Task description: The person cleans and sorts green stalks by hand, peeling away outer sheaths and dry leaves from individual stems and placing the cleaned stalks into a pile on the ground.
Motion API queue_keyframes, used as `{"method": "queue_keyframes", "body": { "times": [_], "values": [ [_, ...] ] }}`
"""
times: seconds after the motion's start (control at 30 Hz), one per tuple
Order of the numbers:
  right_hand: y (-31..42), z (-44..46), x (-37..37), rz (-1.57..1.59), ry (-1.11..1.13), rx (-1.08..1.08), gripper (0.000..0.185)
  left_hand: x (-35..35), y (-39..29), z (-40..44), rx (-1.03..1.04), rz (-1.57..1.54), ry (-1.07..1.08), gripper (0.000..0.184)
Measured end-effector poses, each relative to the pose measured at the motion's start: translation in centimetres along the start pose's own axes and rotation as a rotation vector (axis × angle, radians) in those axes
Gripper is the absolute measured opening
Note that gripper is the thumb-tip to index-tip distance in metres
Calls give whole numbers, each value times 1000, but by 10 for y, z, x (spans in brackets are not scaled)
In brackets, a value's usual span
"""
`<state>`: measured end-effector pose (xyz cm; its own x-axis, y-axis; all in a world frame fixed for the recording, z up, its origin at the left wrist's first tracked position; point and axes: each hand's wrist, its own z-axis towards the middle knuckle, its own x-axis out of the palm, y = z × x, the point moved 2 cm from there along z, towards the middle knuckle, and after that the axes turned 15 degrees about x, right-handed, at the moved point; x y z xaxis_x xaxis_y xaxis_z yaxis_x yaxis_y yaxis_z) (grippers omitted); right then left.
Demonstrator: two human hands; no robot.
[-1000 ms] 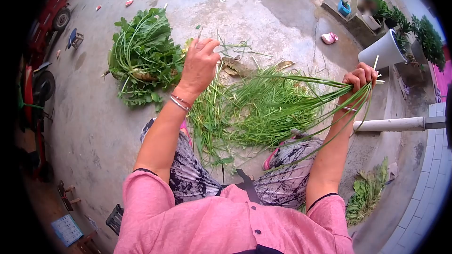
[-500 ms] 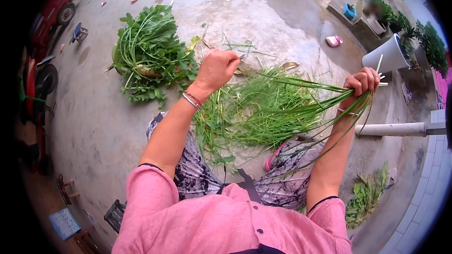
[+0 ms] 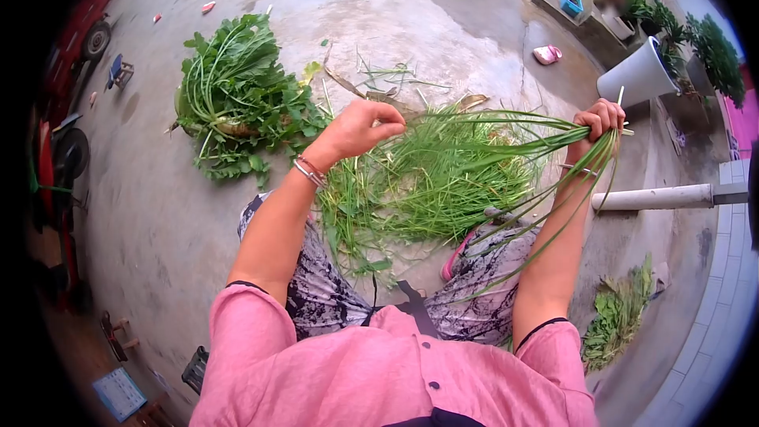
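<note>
My right hand [image 3: 600, 119] is wrapped round the white ends of a bundle of long green stalks [image 3: 545, 142], whose thin leaves reach left and hang over my knee. Fingers pressed together, my left hand [image 3: 364, 126] is held above the left part of a loose pile of green stalks [image 3: 466, 190]; whether a thin leaf tip is between its fingers is too small to tell. The pile lies on the concrete between my feet. Left of it rests a big leafy green bunch [image 3: 237, 95] with pale roots.
A white pipe [image 3: 656, 198] juts in at the right, near a white bucket [image 3: 639, 75] and potted plants. More wilted greens [image 3: 617, 316] lie at the lower right. A small stool [image 3: 120, 71] and red vehicles stand at the left.
My left hand has come down from above the pile's far edge and shifted a little right, its fingers closing. My right hand keeps its hold on the bundle.
</note>
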<state>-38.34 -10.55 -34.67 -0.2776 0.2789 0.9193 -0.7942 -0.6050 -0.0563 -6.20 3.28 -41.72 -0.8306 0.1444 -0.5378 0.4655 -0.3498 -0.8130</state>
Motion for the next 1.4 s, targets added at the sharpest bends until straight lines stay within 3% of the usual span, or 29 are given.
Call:
{"method": "queue_keyframes", "body": {
  "times": [0.13, 0.2, 0.27, 0.33, 0.37, 0.53, 0.6, 0.7, 0.73, 0.8, 0.93, 1.0, 1.13, 1.2, 1.33, 1.4],
  "values": [
    [13, -3, -9, -20, -69, -47, 14, -4, 3, 2, -24, -61, -141, 15],
    [12, -2, -11, -77, -68, -39, 15, -5, 9, 2, -99, -227, -346, 14],
    [12, -2, -15, -48, -118, -60, 15, -9, 18, 2, -94, -350, -399, 13],
    [24, -5, -21, -44, -100, -66, 16, -19, 28, -5, -264, -639, -689, 11],
    [31, -8, -23, -50, -102, -90, 16, -25, 33, -8, -265, -644, -710, 11],
    [34, -12, -23, -55, -189, -156, 18, -38, 33, -12, -196, -264, -599, 23],
    [35, -13, -29, -111, -179, -168, 19, -35, 31, -16, -213, -189, -530, 29],
    [25, -7, -22, -332, -286, -234, 21, -31, 21, -12, -179, 175, -446, 41],
    [16, -4, -18, -437, -345, -248, 23, -31, 30, -12, -4, 371, -405, 40],
    [-9, 3, -7, -538, -473, -299, 27, -30, 25, -12, 19, 518, -401, 33],
    [-45, 9, -12, -739, -512, -113, 28, -32, 13, -8, -75, 362, -423, 26],
    [-66, 10, -17, -856, -506, -31, 26, -32, 4, -5, -324, 182, -369, 22],
    [-101, 6, -25, -1173, -569, 202, 25, -27, 2, -4, -161, 295, -428, 24],
    [-115, 3, -30, -1249, -563, 289, 26, -18, 12, -2, -53, 110, -489, 23],
    [-150, -1, -43, -1419, -521, 531, 30, -12, -1, 7, -23, -381, -496, 26],
    [-166, -6, -52, -1473, -435, 730, 31, -15, -18, 9, -24, -466, -509, 27]
  ]
}}
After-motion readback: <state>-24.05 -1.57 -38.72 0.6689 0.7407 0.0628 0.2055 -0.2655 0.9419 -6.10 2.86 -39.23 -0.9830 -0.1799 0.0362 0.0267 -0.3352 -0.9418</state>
